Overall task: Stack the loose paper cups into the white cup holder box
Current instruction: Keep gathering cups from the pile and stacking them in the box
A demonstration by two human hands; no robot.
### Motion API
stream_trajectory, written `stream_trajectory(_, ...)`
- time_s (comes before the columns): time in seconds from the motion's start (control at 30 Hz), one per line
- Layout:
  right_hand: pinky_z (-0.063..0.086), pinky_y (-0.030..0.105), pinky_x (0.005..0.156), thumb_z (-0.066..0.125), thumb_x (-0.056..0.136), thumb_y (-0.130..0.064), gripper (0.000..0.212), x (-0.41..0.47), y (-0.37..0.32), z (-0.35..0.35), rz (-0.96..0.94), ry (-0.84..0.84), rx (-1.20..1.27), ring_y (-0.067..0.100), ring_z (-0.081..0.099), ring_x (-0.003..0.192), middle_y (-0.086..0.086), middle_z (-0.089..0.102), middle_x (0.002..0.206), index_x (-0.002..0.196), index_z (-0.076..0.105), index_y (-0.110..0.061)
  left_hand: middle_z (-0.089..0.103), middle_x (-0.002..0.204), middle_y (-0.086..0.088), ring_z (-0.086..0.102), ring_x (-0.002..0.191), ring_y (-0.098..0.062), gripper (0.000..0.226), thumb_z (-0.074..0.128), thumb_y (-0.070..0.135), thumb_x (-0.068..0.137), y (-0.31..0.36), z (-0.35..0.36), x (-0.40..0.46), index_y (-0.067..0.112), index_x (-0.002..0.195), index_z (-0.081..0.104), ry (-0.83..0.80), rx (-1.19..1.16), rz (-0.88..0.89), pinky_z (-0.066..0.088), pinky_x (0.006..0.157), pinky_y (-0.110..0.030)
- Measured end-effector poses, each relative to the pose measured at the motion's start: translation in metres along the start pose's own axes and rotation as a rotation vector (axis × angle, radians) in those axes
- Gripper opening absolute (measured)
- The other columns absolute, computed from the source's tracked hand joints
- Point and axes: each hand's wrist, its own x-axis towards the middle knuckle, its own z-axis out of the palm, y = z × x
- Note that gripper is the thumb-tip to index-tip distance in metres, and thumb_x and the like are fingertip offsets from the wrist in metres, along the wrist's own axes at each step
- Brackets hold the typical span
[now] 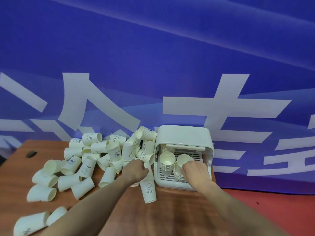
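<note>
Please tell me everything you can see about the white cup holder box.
The white cup holder box looks like smooth plastic with rounded corners. It stands on the wooden table against the blue banner, right of the loose cups. Its front cover is raised, showing a slotted tray. Inside are at least two nested stacks of cups, mouths up. The right hand reaches in onto one stack.

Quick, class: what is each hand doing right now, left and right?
Left hand: grips a HELLO cup, base pointing down.
Right hand: fingers curled on the front stack of cups in the white box.
</note>
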Motion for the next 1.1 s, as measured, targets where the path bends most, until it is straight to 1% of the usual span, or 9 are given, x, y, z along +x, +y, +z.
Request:
stream_trajectory(0.13,0.039,0.032,0.067,0.042,0.099,-0.043,0.037,0.008,-0.001,0.002,-0.011,-0.007,0.026,0.027,0.064,0.098,0.004,0.067,0.106,0.105,0.067,-0.016,0.062,0.066,0.002,0.063,0.070,-0.019,0.029,0.053,0.036,0.081,-0.009,0.001,0.008,0.018,0.058,0.053,-0.020,-0.007,-0.021,0.048,0.061,-0.029)
stream_trajectory(0.2,0.038,0.032,0.067,0.042,0.099,-0.046,0.040,0.009,-0.003,0.002,-0.019,-0.005,0.040,0.027,0.064,0.098,0.004,0.067,0.106,0.104,0.067,-0.016,0.061,0.067,0.002,0.061,0.070,-0.019,0.028,0.053,0.036,0.080,-0.015,0.002,0.010,0.018,0.059,0.052,-0.018,-0.013,-0.034,0.046,0.059,-0.028)
stream_trajectory(0.3,0.037,0.031,0.065,0.042,0.099,-0.046,0.039,0.010,-0.008,0.000,-0.029,0.004,0.064,0.027,0.064,0.095,0.004,0.067,0.102,0.100,0.067,-0.016,0.055,0.065,0.004,0.058,0.068,-0.018,0.027,0.053,0.037,0.080,-0.021,0.003,0.010,0.020,0.059,0.046,-0.019,-0.021,-0.042,0.039,0.055,-0.027)
stream_trajectory(0.53,0.035,0.031,0.062,0.047,0.095,-0.038,0.030,0.005,-0.033,-0.007,-0.067,0.062,0.092,0.026,0.064,0.090,0.003,0.068,0.094,0.092,0.068,-0.017,0.055,0.062,0.003,0.057,0.066,-0.018,0.032,0.054,0.037,0.082,-0.036,-0.004,-0.011,0.018,0.056,0.048,0.017,-0.027,-0.036,0.038,0.053,-0.026)
stream_trajectory(0.67,0.033,0.030,0.063,0.045,0.096,-0.038,0.034,-0.001,-0.058,-0.012,-0.106,0.063,0.109,0.029,0.064,0.089,0.006,0.069,0.093,0.090,0.068,-0.014,0.062,0.075,0.003,0.059,0.072,-0.018,0.024,0.052,0.039,0.082,-0.059,-0.011,-0.029,0.020,0.069,0.058,0.038,0.025,-0.019,0.044,0.059,-0.028)
stream_trajectory(0.77,0.033,0.030,0.065,0.048,0.095,-0.039,0.031,-0.003,-0.084,-0.018,-0.166,0.076,0.134,0.030,0.064,0.092,0.007,0.068,0.098,0.095,0.067,-0.014,0.062,0.079,0.004,0.059,0.074,-0.017,0.025,0.050,0.043,0.082,-0.085,-0.018,-0.045,0.021,0.074,0.059,0.076,0.045,-0.018,0.040,0.058,-0.028)
stream_trajectory(0.87,0.034,0.032,0.066,0.046,0.096,-0.040,0.032,-0.003,-0.112,-0.024,-0.241,0.077,0.120,0.030,0.063,0.096,0.006,0.066,0.103,0.099,0.065,-0.015,0.065,0.094,0.002,0.062,0.087,-0.018,0.027,0.052,0.042,0.085,-0.112,-0.026,-0.058,0.020,0.091,0.066,0.108,0.084,-0.037,0.045,0.066,-0.029)
stream_trajectory(1.0,0.037,0.032,0.067,0.046,0.097,-0.041,0.032,0.000,-0.151,-0.028,-0.336,0.080,0.096,0.029,0.064,0.095,0.006,0.067,0.101,0.100,0.065,-0.015,0.062,0.085,0.005,0.060,0.081,-0.017,0.022,0.050,0.044,0.086,-0.155,-0.036,-0.082,0.023,0.081,0.057,0.122,0.116,-0.084,0.044,0.064,-0.029)
stream_trajectory(1.1,0.034,0.031,0.065,0.045,0.098,-0.040,0.032,0.004,-0.183,-0.030,-0.399,0.066,0.065,0.028,0.064,0.093,0.006,0.067,0.098,0.096,0.065,-0.014,0.062,0.089,0.003,0.061,0.084,-0.018,0.025,0.047,0.042,0.090,-0.193,-0.042,-0.102,0.022,0.088,0.060,0.104,0.216,-0.128,0.046,0.066,-0.030)
